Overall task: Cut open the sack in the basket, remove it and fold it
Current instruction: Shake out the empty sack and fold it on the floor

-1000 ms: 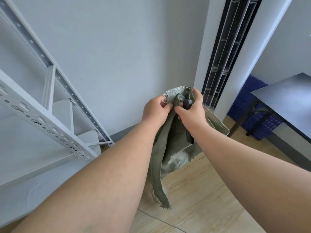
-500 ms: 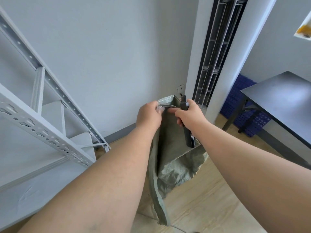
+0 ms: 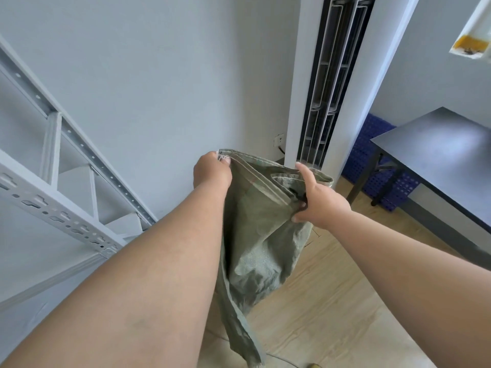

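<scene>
Sack (image 3: 261, 224) is out and held up in the air in front of the person, well above the wooden floor (image 3: 332, 301); no basket in view, so removal looks done. Cutting tool: a small dark patch shows under the right palm, too hidden to tell what it is. Whether the sack has been cut open cannot be judged from here, though one long strip of cloth hangs loose toward the near floor.

Left hand (image 3: 212, 170): fingers curled, pinching the far-left corner of the top hem. Right hand (image 3: 320, 201): fingers wrapped round a bunched part of the top edge to the right, one finger stretched along the hem. The top edge runs between the two hands, body of the sack drooping below.

Judged stage: start of folding. Left to do: square up the edges, fold the sack over, set it down.

Room: pale wall ahead, grey metal shelf rack (image 3: 53, 187) at left, tall white air conditioner (image 3: 329, 83) in the far corner, dark surface (image 3: 438, 144) at right with blue crates (image 3: 372, 147) beneath and behind it
</scene>
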A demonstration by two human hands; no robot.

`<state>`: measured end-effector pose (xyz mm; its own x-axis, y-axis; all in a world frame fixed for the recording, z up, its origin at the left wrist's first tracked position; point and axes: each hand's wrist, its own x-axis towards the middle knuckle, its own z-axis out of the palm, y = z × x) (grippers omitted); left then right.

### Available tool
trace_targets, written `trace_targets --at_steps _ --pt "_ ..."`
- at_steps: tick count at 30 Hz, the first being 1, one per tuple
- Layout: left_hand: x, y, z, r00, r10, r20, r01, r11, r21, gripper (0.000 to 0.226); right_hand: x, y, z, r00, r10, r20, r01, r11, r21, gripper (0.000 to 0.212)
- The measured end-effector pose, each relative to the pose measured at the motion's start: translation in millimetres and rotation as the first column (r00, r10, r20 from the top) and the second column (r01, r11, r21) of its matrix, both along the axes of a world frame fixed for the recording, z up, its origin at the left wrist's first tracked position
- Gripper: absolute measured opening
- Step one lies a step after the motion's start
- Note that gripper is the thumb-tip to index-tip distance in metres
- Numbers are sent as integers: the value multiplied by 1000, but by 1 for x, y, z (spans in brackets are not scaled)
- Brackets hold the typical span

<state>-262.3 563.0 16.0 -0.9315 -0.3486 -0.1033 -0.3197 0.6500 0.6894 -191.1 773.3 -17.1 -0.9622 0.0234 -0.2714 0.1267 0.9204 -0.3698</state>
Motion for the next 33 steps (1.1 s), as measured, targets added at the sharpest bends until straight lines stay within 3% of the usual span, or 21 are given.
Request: trace_targets --at_steps 2,6,9,12,15,17,19,23,25,27,33 --pt "-4 -4 -2 1000 9 28 -9 1000 -11 45 0 2 -6 999 23 -28 -23 1000 8 121" --pt "-5 -2 -5 1000 -2 22 2 1000 1 42 0 0 -14 934 -9 -357 -6 999 -41 81" --pt "-5 -2 -6 1000 12 0 -12 1000 22 42 -4 -8 -15 925 66 -374 -92 995 -51 50" --pt "-6 -7 -3 999 51 -7 -51 999 6 42 -7 -21 -12 877 175 -448 -207 978 -23 46" --pt "-9 -20 1 993 118 -3 -118 992 -54 36 -5 -38 -3 877 334 -344 -368 929 -37 55" --pt "-11 -33 4 977 211 14 -209 973 -96 32 -4 -49 0 864 480 -150 -472 877 85 44" --pt "-10 -47 8 950 309 39 -304 947 -102 33 -5 -53 -3 847 527 -63 -505 837 212 32" --pt "-11 -73 4 926 361 112 -368 928 53 36 -9 -40 -4 940 317 -127 -283 932 227 18" --pt "-8 -77 -3 929 343 138 -359 925 121 35 -15 -25 0 977 180 -112 -136 937 323 15" --pt "-6 -77 -10 938 330 106 -336 941 36 29 -19 -11 0 992 105 -69 -69 915 398 14" --pt "-5 -72 -11 939 344 19 -341 935 -99 31 -17 3 -3 992 -67 -106 97 945 313 18"
